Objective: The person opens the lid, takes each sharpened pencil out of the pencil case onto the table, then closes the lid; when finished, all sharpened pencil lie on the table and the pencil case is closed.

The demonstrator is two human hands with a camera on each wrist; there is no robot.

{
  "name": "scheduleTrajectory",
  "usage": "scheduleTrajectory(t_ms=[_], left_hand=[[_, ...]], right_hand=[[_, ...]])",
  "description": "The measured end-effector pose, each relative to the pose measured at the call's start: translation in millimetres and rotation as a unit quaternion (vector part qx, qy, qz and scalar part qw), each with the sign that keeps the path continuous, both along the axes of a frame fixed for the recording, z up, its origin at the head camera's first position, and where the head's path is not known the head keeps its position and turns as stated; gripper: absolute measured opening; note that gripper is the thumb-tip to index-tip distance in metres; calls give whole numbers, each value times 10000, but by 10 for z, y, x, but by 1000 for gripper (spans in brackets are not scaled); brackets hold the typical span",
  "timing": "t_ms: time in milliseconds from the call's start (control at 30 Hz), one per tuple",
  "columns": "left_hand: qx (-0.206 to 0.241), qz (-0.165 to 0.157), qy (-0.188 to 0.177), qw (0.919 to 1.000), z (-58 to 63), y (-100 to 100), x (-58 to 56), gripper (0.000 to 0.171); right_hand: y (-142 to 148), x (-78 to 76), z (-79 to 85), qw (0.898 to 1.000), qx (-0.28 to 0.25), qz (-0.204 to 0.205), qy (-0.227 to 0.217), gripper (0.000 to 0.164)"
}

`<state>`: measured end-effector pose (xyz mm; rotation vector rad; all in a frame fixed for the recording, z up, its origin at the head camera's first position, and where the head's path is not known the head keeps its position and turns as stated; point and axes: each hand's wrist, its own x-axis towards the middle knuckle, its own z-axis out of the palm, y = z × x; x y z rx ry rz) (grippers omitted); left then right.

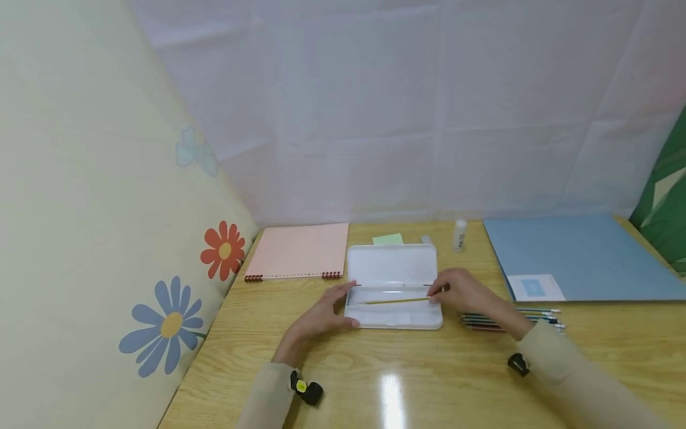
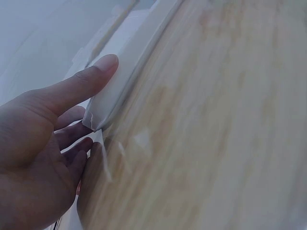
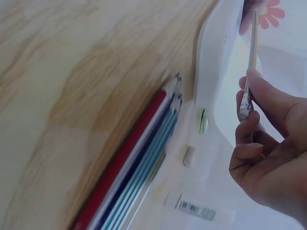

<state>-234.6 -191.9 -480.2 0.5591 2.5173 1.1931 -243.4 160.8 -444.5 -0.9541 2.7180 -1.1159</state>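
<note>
A white pencil case (image 1: pixel 393 323) lies on the table with its lid (image 1: pixel 392 262) raised at the back. My left hand (image 1: pixel 321 313) holds its left end; in the left wrist view the thumb (image 2: pixel 96 74) lies over the front rim and the other fingers curl at the end. Between thumb and fingers my right hand (image 1: pixel 461 289) pinches a yellow pencil (image 1: pixel 399 301) near its eraser end, the pencil lying across above the case's tray. Metal ferrule and eraser show at the right fingertips in the right wrist view. Beside the right forearm lie several pencils (image 3: pixel 139 158) in a bunch.
Behind the case are a green paper pad (image 1: pixel 388 239), a small eraser (image 1: pixel 426 239) and an upright glue stick (image 1: pixel 459 235). A pink spiral notebook (image 1: pixel 300 250) lies back left, a large blue folder (image 1: pixel 584 256) at right. White cloth hangs behind the table.
</note>
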Motion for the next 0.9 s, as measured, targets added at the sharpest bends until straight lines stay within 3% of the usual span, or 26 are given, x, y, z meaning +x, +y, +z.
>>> scheduleTrajectory(t_ms=[133,267,633,900], left_hand=[[0,21,-34,10000,-12,6,15,90],[27,65,-82,9999,-18,8,25,90],[11,81,-181,9998,-4,6,17,92],[-12,104,-168,9998,-3,2,11,92]], right_hand=[[232,70,33,9988,-250,-8,418,7],[503,174,82,9968,-359,-273,658,8],[1301,537,48,9845,228,-1349,1102,9],[1609,661,-121,9865,159,-1261,1036,10]])
